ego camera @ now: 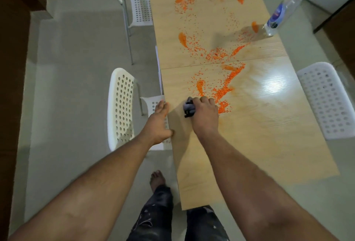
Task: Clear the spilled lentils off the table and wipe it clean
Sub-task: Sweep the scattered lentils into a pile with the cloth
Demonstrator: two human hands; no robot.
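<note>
Right hand (pixel 204 112): fingers curling tight round a small bunched dark cloth (pixel 189 108), pressing it onto the table (pixel 249 144) at the near end of the spill, likely so the wad is acting as a scraper for the grains. Left hand (pixel 160 123): lying flat and relaxed along the table's left edge, fingers extended and holding nothing, thumb hooking the rim; judged to be waiting as a catch at the edge. Lentils (pixel 223 91): small orange-red grains, dry-looking, lying in ridges and loose scatter just beyond the cloth, with denser smears and thinner rings running up the length of the top to the far end; a faint orange haze is showing where the surface looks rubbed. Table: long, pale wood-grain laminate in two sections meeting at a seam, glossy enough to be throwing a glare patch on the right. Plastic bottle (pixel 284 8): clear, blue-labelled, standing at the far right edge beside stray grains. White perforated plastic chairs (pixel 121 106) are flanking both sides. Most of the clearing is judged to be outstanding.
</note>
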